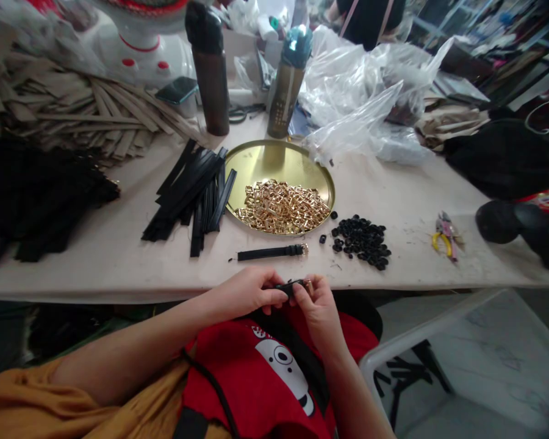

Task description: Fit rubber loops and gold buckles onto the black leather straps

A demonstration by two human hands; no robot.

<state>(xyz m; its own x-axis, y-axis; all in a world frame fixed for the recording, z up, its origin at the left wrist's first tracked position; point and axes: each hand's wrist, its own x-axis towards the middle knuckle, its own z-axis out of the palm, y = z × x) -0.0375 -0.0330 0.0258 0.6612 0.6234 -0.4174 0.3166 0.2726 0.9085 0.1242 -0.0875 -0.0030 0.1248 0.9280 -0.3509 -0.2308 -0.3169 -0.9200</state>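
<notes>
Just off the table's front edge, my left hand (266, 291) is closed on a short black strap (289, 286). My right hand (318, 305) pinches the strap's other end, where a gold buckle (308, 285) shows between the fingers. Part of the strap is hidden by my fingers. On the table ahead lies another black strap (269, 252) with a gold buckle on its right end. Behind it, a round gold tray (256, 160) holds a heap of gold buckles (283, 207). A pile of small black loops (361, 241) lies to the right.
Black strips (187, 195) lie left of the tray, with a dark heap (41, 195) and tan strips (96, 116) beyond. Two bottles (209, 73) stand behind the tray. Pliers (446, 236) lie at right. Clear plastic bags (370, 91) cover the back. A white bin (480, 347) stands below right.
</notes>
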